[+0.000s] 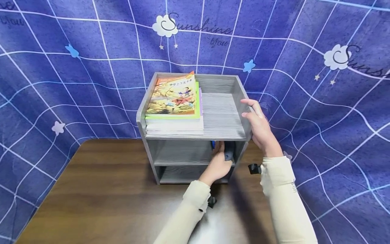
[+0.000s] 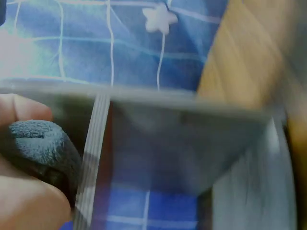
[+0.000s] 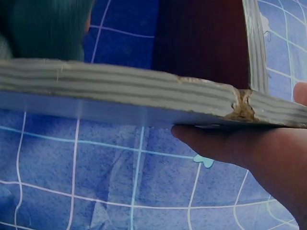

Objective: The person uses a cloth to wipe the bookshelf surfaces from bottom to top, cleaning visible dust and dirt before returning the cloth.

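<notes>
A small grey wood-grain shelf unit (image 1: 182,152) stands on the brown table against the curtain. My left hand (image 1: 217,164) reaches into its middle compartment at the right side. Between thumb and fingers it pinches a folded dark grey fuzzy cloth (image 2: 41,139), whose far part is hidden under the top shelf. A bit of something blue (image 1: 213,144) shows beside those fingers; its kind is unclear. My right hand (image 1: 259,127) grips the unit's right side panel (image 3: 134,86) near the top, thumb and fingers on opposite faces.
A stack of books (image 1: 173,98) lies on the left of the top shelf, an illustrated cover uppermost. The wooden table (image 1: 91,189) extends to the left and front. A blue gridded curtain (image 1: 106,84) hangs behind and at both sides.
</notes>
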`<act>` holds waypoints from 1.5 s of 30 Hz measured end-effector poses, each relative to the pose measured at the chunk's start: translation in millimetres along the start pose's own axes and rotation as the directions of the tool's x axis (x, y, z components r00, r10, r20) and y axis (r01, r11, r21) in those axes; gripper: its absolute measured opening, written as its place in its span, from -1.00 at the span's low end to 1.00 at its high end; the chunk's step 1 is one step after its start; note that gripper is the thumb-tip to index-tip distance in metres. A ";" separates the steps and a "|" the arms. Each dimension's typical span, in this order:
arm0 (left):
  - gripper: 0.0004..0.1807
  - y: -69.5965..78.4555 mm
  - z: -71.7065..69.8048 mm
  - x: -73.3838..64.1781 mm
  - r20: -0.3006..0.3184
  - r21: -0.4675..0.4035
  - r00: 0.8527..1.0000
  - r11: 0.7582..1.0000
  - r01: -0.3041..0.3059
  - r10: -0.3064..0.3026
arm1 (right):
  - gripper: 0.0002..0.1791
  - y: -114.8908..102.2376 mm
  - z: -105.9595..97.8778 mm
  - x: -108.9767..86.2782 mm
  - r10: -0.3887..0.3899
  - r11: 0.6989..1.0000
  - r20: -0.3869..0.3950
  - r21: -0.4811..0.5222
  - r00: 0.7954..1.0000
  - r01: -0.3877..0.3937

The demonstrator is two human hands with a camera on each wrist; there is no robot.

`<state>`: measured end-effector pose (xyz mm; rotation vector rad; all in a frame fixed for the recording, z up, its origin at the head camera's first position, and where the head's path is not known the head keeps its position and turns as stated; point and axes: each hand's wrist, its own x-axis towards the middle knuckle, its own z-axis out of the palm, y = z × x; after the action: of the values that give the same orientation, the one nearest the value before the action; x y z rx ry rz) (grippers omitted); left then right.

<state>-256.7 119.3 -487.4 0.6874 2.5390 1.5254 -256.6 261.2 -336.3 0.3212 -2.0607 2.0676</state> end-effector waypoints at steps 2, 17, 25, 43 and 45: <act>-0.02 5.1 11.5 5.8 -0.016 -0.090 1.000 0.996 -0.009 0.008 | -0.55 -0.8 1.0 -0.3 -0.007 1.000 -0.004 -0.012 1.000 0.007; 0.02 9.2 39.7 16.5 -0.157 -0.282 0.983 0.949 -0.140 0.098 | -0.48 5.0 4.7 3.8 -0.026 1.000 -0.026 0.008 0.999 0.026; -0.10 26.9 27.0 16.5 -0.127 -0.357 0.990 0.929 -0.095 0.052 | -0.48 5.3 8.4 4.3 -0.025 1.000 -0.013 0.016 1.000 0.025; -0.61 42.3 -4.3 12.0 -0.005 -0.149 0.984 0.973 -0.178 0.179 | -0.50 3.6 3.3 2.7 -0.027 1.000 -0.049 0.010 0.998 0.027; -0.34 37.3 -6.9 10.1 0.024 -0.047 0.981 0.980 -0.191 0.192 | -0.50 3.9 3.5 3.0 -0.029 1.000 -0.051 0.009 0.998 0.030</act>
<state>-255.8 132.8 -450.6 0.9651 2.4724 1.6102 -260.6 257.7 -339.2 0.2952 -2.0055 2.0471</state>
